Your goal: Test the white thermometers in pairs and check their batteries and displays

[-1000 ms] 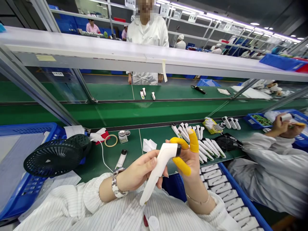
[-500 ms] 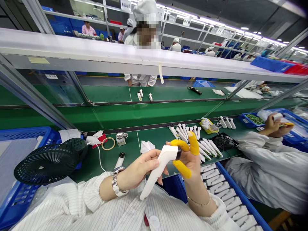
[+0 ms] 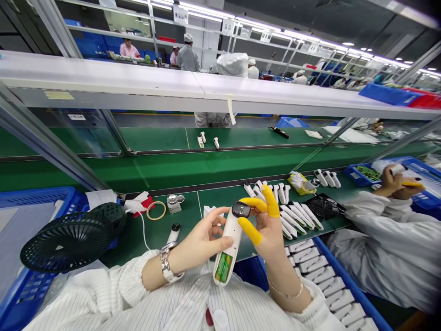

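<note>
A white handheld infrared thermometer (image 3: 231, 239) with a black two-lens head is held upright, slightly tilted, before my chest. Its battery compartment is uncovered, showing green batteries (image 3: 223, 266). My left hand (image 3: 208, 236) grips the body, the thumb across its front and the fingers partly hidden behind. Yellow finger cots cover several fingertips of my right hand (image 3: 265, 225), whose thumb and index finger pinch the head's side; the other covered finger points up. Beyond my right hand, more white thermometers (image 3: 298, 214) lie in rows on the green bench.
A blue crate (image 3: 347, 280) of white thermometers stands at lower right. On the left are a black fan (image 3: 65, 241), a blue basket (image 3: 65, 197) and a tape roll (image 3: 156, 210). A co-worker's sleeve (image 3: 386, 239) is close on the right. A shelf (image 3: 138, 76) spans overhead.
The thermometer has turned in my hands from its side to the face with lenses and batteries. My right hand has shifted slightly left. The person opposite has dropped mostly behind the shelf.
</note>
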Tool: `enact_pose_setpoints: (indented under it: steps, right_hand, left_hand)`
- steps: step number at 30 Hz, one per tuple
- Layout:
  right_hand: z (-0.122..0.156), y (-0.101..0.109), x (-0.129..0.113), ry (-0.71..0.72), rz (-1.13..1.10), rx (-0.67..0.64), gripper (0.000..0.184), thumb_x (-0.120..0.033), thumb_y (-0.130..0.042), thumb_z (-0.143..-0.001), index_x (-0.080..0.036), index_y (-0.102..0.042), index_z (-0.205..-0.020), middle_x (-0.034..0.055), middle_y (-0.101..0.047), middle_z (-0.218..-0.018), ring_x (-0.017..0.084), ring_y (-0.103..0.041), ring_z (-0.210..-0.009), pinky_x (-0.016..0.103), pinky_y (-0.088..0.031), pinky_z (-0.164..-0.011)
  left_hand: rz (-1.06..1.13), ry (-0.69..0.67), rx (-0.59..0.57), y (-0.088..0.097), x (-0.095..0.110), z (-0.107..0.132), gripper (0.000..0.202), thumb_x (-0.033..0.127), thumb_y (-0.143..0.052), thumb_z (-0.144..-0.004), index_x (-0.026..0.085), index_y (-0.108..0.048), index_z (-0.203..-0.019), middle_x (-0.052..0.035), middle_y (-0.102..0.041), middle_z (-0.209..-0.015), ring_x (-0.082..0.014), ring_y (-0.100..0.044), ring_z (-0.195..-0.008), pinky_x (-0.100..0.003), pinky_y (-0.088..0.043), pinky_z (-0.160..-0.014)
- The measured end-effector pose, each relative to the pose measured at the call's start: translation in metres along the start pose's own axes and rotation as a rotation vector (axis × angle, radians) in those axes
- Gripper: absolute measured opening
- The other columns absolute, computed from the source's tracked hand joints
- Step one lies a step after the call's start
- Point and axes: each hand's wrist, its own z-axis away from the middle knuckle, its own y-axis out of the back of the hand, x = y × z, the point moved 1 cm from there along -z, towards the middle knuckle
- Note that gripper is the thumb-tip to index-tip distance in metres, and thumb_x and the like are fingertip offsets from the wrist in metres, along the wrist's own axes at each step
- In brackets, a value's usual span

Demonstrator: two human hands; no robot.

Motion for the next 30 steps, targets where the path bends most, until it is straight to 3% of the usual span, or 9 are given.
enact_pose_setpoints:
  steps: [6,13,18,21,24,27,30]
  right_hand:
    - [-0.004,-0.001,0.006,-0.105,-0.304,-0.020,0.051,-0.040,-0.058,-0.081,-0.034,-0.040,-0.128,0.0044,-0.064,-0.101,0.021,-0.061,-0.087,0.041,-0.047,-0.083]
    - [-0.004,0.001,0.010,-0.118,-0.306,-0.011,0.050,-0.043,-0.056,-0.081,-0.035,-0.040,-0.128,0.0036,-0.066,-0.100,0.021,-0.062,-0.083,0.043,-0.048,-0.080]
    - [-0.003,0.008,0.015,-0.114,-0.311,-0.024,0.050,-0.040,-0.057,-0.081,-0.033,-0.041,-0.128,0.0038,-0.067,-0.099,0.019,-0.063,-0.080,0.038,-0.049,-0.077]
    - [0.000,0.018,0.023,-0.131,-0.262,0.002,0.049,-0.035,-0.058,-0.082,-0.032,-0.041,-0.129,0.0035,-0.067,-0.100,0.019,-0.063,-0.083,0.037,-0.049,-0.078]
    - [0.008,0.026,0.038,-0.202,-0.202,0.026,0.052,-0.035,-0.058,-0.082,-0.031,-0.039,-0.130,0.0049,-0.066,-0.100,0.019,-0.063,-0.085,0.038,-0.048,-0.079]
    - [0.017,0.030,0.054,-0.301,-0.168,0.027,0.054,-0.037,-0.058,-0.082,-0.029,-0.039,-0.131,0.0063,-0.066,-0.100,0.020,-0.063,-0.085,0.039,-0.047,-0.079]
    - [0.025,0.029,0.063,-0.368,-0.152,0.016,0.056,-0.038,-0.059,-0.081,-0.028,-0.038,-0.132,0.0063,-0.066,-0.099,0.020,-0.062,-0.085,0.038,-0.047,-0.079]
  left_hand:
    - [0.514,0.155,-0.103,0.004,0.003,-0.002,0.048,0.022,-0.065,-0.074,0.018,-0.053,-0.120,-0.0043,-0.062,-0.091,-0.0069,-0.057,-0.066,-0.016,-0.044,-0.059]
    - [0.575,0.171,-0.208,0.003,0.002,-0.004,0.049,0.025,-0.063,-0.075,0.015,-0.051,-0.122,-0.0064,-0.066,-0.091,-0.0104,-0.062,-0.065,-0.018,-0.048,-0.057]
    - [0.528,0.166,-0.175,0.015,0.000,0.000,0.056,0.034,-0.064,-0.072,0.018,-0.048,-0.123,-0.0063,-0.062,-0.092,-0.0098,-0.060,-0.058,-0.018,-0.045,-0.049]
    - [0.205,0.144,-0.009,0.052,-0.014,0.008,0.062,0.033,-0.066,-0.070,0.022,-0.042,-0.127,-0.0061,-0.059,-0.102,-0.0063,-0.055,-0.056,-0.020,-0.046,-0.053]
    - [-0.566,0.215,0.336,0.111,-0.048,0.022,0.061,0.034,-0.060,-0.075,0.021,-0.038,-0.130,-0.0095,-0.055,-0.119,-0.0160,-0.059,-0.081,-0.030,-0.050,-0.072]
    - [-0.801,0.329,0.567,0.166,-0.092,0.039,0.059,0.028,-0.054,-0.077,0.012,-0.035,-0.131,-0.0157,-0.051,-0.123,-0.0282,-0.051,-0.108,-0.043,-0.040,-0.094]
    - [-0.957,0.421,0.676,0.196,-0.126,0.052,0.061,0.024,-0.049,-0.079,0.006,-0.029,-0.134,-0.0203,-0.047,-0.124,-0.0296,-0.049,-0.111,-0.043,-0.036,-0.097]
